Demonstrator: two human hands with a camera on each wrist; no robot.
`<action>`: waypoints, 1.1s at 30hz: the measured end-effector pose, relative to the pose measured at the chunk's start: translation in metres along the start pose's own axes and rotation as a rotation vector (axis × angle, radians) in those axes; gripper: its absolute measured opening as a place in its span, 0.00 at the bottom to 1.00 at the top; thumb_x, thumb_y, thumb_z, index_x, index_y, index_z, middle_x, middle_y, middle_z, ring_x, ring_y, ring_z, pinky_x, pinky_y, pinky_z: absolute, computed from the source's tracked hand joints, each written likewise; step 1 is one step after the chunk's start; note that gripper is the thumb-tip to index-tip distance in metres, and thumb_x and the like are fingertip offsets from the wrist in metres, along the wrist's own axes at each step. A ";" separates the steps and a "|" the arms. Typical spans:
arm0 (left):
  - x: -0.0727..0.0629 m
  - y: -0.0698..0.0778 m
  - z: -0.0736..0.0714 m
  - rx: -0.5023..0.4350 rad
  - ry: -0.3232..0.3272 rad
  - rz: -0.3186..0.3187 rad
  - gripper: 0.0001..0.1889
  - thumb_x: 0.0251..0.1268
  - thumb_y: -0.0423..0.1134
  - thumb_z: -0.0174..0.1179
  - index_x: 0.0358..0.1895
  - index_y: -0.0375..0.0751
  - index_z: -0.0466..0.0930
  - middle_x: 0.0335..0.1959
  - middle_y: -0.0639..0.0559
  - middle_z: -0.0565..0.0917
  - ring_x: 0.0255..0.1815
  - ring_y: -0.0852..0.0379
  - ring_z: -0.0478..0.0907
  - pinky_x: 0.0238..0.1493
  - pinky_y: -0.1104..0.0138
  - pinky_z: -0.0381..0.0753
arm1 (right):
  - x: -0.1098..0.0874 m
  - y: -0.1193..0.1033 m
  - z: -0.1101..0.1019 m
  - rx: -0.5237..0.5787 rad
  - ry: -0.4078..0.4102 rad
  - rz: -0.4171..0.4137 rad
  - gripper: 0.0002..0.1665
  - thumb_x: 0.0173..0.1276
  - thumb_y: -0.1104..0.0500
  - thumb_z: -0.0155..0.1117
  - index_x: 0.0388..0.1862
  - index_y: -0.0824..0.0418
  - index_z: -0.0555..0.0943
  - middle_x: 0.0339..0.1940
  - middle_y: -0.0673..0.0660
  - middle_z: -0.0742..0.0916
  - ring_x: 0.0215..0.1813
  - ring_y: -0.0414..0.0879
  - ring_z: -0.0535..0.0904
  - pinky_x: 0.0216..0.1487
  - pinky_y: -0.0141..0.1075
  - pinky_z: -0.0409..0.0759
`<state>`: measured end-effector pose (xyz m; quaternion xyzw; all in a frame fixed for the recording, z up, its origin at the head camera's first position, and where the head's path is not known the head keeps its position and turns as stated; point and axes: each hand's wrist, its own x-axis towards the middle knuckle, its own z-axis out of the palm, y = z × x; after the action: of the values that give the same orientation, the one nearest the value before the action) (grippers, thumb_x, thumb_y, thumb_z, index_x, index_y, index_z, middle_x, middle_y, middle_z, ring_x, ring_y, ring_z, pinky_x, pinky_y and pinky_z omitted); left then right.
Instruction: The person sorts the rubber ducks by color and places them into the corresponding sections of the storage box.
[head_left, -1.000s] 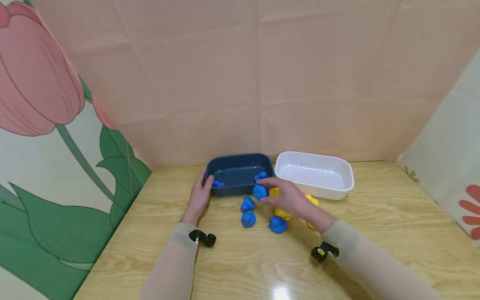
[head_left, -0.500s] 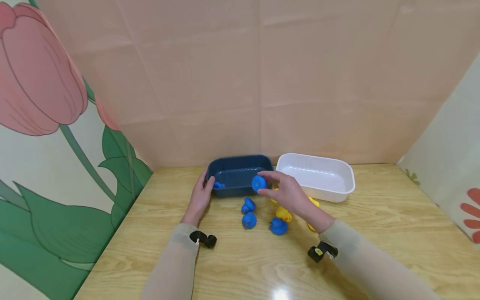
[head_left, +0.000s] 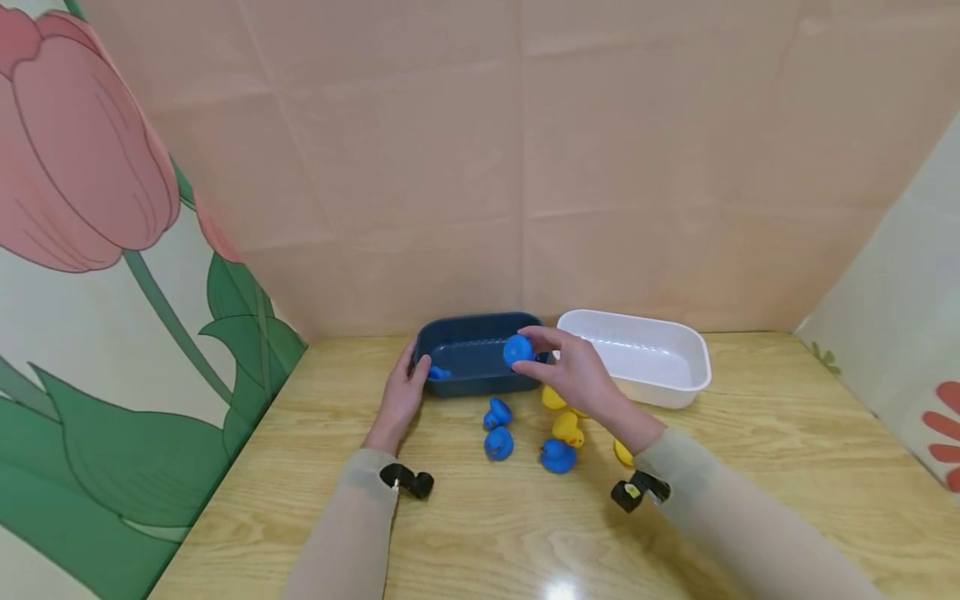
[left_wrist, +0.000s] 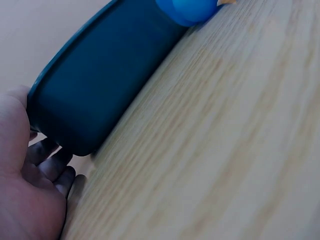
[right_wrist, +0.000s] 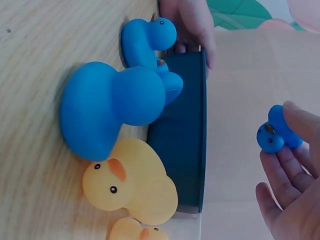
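Observation:
My right hand (head_left: 576,371) pinches a blue rubber duck (head_left: 518,352) between thumb and fingers, over the right part of a dark blue bin (head_left: 480,386). The right wrist view shows this duck (right_wrist: 272,131) above the bin's rim, its head pointing away from the palm. At the bin's left end my left hand (head_left: 401,398) grips the wall, the thumb at the rim and the fingers around the outside. Another blue duck (head_left: 438,372) lies inside, near that thumb. In front of the bin two blue ducks (head_left: 498,443) sit close together on the table.
Beside the blue bin stands a white bin (head_left: 660,396) with nothing seen inside. Several yellow ducks (head_left: 567,429) lie under and near my right forearm, with a blue duck (head_left: 558,456) in front of them. A beige cloth wall (head_left: 525,208) closes off the table's back.
My right hand has lifted the blue duck up and back, from the bin's front edge to above the bin. The left hand keeps its grip on the bin's end.

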<state>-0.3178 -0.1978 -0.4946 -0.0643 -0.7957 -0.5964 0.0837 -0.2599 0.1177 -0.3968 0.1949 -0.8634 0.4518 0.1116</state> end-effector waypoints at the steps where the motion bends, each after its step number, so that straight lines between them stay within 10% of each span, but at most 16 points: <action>1: 0.000 0.000 0.000 -0.005 0.000 -0.001 0.34 0.93 0.51 0.50 0.92 0.49 0.53 0.90 0.47 0.59 0.90 0.46 0.54 0.88 0.49 0.54 | 0.001 0.000 0.000 0.000 0.004 0.004 0.33 0.72 0.50 0.82 0.72 0.58 0.85 0.54 0.54 0.92 0.58 0.57 0.87 0.55 0.50 0.86; 33: 0.000 -0.001 -0.002 0.003 0.003 -0.003 0.34 0.93 0.51 0.51 0.91 0.48 0.55 0.89 0.47 0.60 0.89 0.46 0.54 0.88 0.49 0.54 | 0.053 0.025 0.015 -0.156 -0.010 0.145 0.36 0.80 0.45 0.74 0.78 0.61 0.79 0.61 0.61 0.90 0.62 0.58 0.86 0.68 0.54 0.83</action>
<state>-0.3179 -0.2005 -0.4949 -0.0621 -0.7966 -0.5954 0.0840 -0.3189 0.1051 -0.4038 0.1248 -0.9084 0.3890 0.0892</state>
